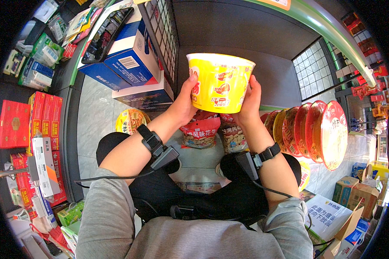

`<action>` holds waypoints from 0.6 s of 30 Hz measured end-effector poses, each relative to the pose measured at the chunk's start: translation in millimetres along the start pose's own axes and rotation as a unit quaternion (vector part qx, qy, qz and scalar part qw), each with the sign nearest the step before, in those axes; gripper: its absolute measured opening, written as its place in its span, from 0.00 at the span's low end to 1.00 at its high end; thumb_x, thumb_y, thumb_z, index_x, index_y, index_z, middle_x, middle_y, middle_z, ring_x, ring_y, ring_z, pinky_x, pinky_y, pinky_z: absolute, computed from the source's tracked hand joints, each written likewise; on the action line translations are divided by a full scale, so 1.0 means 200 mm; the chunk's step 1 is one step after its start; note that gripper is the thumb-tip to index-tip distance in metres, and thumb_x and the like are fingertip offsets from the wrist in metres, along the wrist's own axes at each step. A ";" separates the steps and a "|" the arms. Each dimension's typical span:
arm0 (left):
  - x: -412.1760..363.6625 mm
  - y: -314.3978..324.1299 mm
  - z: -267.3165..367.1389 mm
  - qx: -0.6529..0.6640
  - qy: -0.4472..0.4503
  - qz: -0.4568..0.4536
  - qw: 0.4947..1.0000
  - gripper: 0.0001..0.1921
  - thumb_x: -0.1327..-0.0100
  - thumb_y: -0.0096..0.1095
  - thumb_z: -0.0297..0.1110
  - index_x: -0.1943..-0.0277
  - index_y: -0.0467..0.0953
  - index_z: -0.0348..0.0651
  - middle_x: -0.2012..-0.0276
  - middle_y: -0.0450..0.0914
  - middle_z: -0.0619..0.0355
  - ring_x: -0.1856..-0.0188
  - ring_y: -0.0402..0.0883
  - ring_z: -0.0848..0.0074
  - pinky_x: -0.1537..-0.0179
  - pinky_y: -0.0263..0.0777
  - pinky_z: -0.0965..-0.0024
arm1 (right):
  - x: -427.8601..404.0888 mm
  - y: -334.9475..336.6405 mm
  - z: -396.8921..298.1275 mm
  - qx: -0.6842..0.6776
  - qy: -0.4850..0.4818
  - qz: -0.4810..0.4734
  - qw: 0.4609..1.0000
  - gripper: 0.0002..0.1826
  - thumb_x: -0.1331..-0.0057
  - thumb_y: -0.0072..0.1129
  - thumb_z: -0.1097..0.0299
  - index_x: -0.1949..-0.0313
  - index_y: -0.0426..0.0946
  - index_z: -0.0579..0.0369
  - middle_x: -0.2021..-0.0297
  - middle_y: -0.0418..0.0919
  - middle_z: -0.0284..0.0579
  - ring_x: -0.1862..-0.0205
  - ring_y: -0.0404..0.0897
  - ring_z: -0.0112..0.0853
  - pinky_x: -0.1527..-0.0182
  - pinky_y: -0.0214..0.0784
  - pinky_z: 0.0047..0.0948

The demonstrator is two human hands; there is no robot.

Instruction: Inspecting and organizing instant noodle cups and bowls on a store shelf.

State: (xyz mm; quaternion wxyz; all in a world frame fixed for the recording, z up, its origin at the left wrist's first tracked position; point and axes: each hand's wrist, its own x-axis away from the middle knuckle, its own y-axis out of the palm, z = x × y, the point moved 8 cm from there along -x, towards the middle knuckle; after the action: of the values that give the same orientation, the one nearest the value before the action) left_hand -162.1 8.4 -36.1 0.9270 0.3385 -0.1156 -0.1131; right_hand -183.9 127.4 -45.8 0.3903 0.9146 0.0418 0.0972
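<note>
My left hand [186, 100] and my right hand [250, 102] hold a yellow instant-noodle tub [221, 84] between them, one at each side. The tub is upright, with its printed side towards me and its white rim at the top. Below it, red bags of peanuts [201, 132] stand on the floor between my knees. A row of round noodle tubs with red and yellow lids [334, 136] lies on its side at the right. Another yellow-lidded noodle tub [129, 121] is beside my left forearm. Both my wrists carry strapped black devices.
Ahead is a dark shelf bay [233, 26] with grid side panels. Blue drink cartons [129, 58] are stacked at the left, a phone [107, 35] on top. Red boxes [14, 124] stand on the far-left shelf. Opened cardboard boxes [363, 197] sit at the lower right. Cables run along both arms.
</note>
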 end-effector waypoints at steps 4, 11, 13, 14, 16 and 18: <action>0.00 -0.01 -0.01 -0.006 -0.004 -0.001 1.000 0.29 0.38 0.41 0.58 0.42 0.63 0.44 0.46 0.71 0.57 0.46 0.71 0.71 0.43 0.62 0.65 | 0.00 0.00 0.01 0.005 0.010 -0.005 1.000 0.30 0.36 0.30 0.45 0.46 0.63 0.56 0.50 0.72 0.45 0.50 0.73 0.35 0.47 0.63 0.34; -0.02 -0.04 -0.03 -0.017 -0.025 -0.011 0.999 0.31 0.38 0.42 0.60 0.41 0.60 0.45 0.45 0.69 0.58 0.44 0.69 0.73 0.43 0.60 0.63 | 0.02 0.04 -0.01 0.009 -0.003 -0.012 1.000 0.29 0.35 0.29 0.46 0.46 0.63 0.55 0.50 0.72 0.45 0.50 0.73 0.34 0.46 0.63 0.34; -0.02 -0.04 -0.03 -0.029 -0.024 -0.010 0.999 0.31 0.38 0.41 0.60 0.41 0.60 0.45 0.45 0.69 0.58 0.44 0.69 0.73 0.44 0.60 0.63 | 0.02 0.03 -0.02 0.011 -0.011 -0.007 1.000 0.28 0.35 0.29 0.47 0.47 0.64 0.55 0.50 0.72 0.44 0.50 0.73 0.34 0.46 0.63 0.34; -0.02 -0.05 -0.03 -0.041 -0.026 -0.001 0.999 0.32 0.38 0.40 0.61 0.41 0.60 0.46 0.45 0.69 0.58 0.44 0.69 0.73 0.44 0.61 0.61 | 0.02 0.03 -0.02 0.011 -0.012 -0.007 1.000 0.28 0.35 0.29 0.47 0.47 0.64 0.55 0.50 0.72 0.44 0.50 0.73 0.34 0.46 0.63 0.34; -0.01 -0.05 -0.03 -0.054 -0.029 0.008 0.998 0.32 0.38 0.40 0.62 0.40 0.60 0.46 0.45 0.69 0.58 0.44 0.69 0.72 0.44 0.61 0.60 | 0.02 0.02 -0.02 0.022 -0.005 0.009 1.000 0.28 0.35 0.29 0.46 0.47 0.64 0.54 0.50 0.72 0.43 0.50 0.73 0.33 0.47 0.63 0.34; -0.01 -0.05 -0.03 -0.070 -0.029 0.004 0.997 0.33 0.38 0.38 0.62 0.40 0.59 0.46 0.44 0.68 0.57 0.45 0.70 0.72 0.45 0.62 0.58 | 0.03 0.03 -0.02 0.017 -0.006 0.008 1.000 0.28 0.35 0.29 0.46 0.47 0.64 0.54 0.50 0.72 0.43 0.50 0.73 0.33 0.47 0.63 0.33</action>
State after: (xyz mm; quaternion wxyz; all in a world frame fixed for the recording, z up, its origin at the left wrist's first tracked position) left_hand -164.2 5.2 -46.1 0.9452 0.2690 -0.1354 -0.1263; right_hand -179.7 126.7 -38.3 0.3739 0.9221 0.0333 0.0938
